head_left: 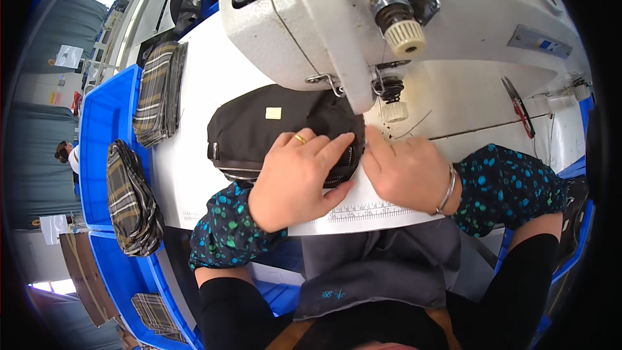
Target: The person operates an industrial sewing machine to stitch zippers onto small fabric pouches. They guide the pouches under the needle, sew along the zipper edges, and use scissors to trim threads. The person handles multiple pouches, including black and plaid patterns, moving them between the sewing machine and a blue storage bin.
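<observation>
A black fabric bag piece with a zipper along its near edge and a small pale label lies under the head of a white sewing machine. Spread on its near right part is my left hand, thumb apart from the fingers, a ring on one finger. My right hand is at the bag's right edge, fingers curled and the index reaching to the fabric beside the machine's needle area. Its fingertips seem to pinch that edge, though the thumb is hidden. The needle itself is out of sight behind the machine head.
Thread snips lie on the table at the right. On the left, stacked plaid fabric pieces and a plaid bundle rest by blue bins. A printed ruler scale runs along the table's front edge.
</observation>
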Demonstrator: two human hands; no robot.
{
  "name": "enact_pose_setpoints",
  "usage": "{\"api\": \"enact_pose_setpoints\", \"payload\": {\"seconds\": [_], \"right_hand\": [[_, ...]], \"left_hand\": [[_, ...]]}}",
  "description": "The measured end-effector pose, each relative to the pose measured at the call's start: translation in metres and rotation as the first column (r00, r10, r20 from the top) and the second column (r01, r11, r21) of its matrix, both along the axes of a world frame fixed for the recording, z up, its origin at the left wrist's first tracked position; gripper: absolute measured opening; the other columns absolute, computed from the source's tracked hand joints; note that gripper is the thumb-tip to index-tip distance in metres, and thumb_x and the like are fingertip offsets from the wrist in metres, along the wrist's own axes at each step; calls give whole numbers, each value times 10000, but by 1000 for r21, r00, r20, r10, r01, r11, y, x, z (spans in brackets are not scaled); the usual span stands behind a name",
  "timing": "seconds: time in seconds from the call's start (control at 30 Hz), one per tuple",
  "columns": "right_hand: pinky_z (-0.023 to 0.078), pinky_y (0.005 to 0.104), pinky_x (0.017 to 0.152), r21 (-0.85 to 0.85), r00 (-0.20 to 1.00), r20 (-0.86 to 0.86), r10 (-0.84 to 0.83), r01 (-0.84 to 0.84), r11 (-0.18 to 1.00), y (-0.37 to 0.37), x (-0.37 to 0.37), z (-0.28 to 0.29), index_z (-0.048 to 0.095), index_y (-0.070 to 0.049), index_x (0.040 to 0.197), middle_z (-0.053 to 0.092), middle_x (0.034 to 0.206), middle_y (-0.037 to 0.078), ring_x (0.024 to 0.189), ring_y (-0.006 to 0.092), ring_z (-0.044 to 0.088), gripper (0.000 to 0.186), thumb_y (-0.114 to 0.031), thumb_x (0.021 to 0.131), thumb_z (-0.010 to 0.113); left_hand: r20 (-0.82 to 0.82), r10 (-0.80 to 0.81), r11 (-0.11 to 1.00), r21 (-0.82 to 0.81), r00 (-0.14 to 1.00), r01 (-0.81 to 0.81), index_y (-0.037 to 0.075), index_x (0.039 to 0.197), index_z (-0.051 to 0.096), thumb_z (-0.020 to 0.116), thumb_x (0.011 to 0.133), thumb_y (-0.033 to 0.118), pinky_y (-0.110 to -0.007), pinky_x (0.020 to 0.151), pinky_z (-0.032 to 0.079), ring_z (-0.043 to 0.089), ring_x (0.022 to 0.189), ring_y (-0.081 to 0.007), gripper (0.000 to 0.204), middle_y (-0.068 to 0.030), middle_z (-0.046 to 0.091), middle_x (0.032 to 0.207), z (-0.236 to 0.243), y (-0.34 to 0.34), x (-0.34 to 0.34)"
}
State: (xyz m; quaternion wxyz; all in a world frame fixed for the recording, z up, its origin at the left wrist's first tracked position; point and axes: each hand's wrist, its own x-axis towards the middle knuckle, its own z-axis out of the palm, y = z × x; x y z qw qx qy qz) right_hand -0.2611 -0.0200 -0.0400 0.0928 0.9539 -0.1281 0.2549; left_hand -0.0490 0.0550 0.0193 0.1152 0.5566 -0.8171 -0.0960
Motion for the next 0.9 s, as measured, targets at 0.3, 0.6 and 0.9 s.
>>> {"api": "enact_pose_setpoints", "payload": {"seconds": [0.3, 0.6, 0.9], "right_hand": [[414, 251, 470, -73, 992, 46, 115, -111, 991, 11, -4, 5, 756, -5, 962, 768, 1025, 190, 524, 100, 546, 252, -165, 780, 689], [465, 258, 464, 4, 991, 73, 109, -109, 994, -3, 9, -8, 754, -12, 928, 767, 1054, 203, 543, 114, 617, 242, -184, 771, 687], [469, 274, 463, -21, 989, 24, 147, -146, 989, 0, 8, -9, 751, 15, 902, 765, 1030, 261, 523, 130, 631, 265, -188, 747, 680]], "left_hand": [[-108, 126, 992, 46, 986, -122, 61, 1245, 723, 775, 820, 139, -399, 600, 546, 669, 615, -311, 435, -120, 661, 676, -4, 2, -2], [-164, 278, 961, 56, 946, -273, 60, 1155, 783, 753, 797, 113, -372, 643, 554, 695, 669, -322, 363, -149, 714, 784, 3, -1, 0], [-73, 282, 958, -24, 957, -284, 45, 1277, 645, 686, 753, -4, -416, 810, 568, 683, 960, -320, 529, -108, 675, 1074, 3, 3, -6]]}}
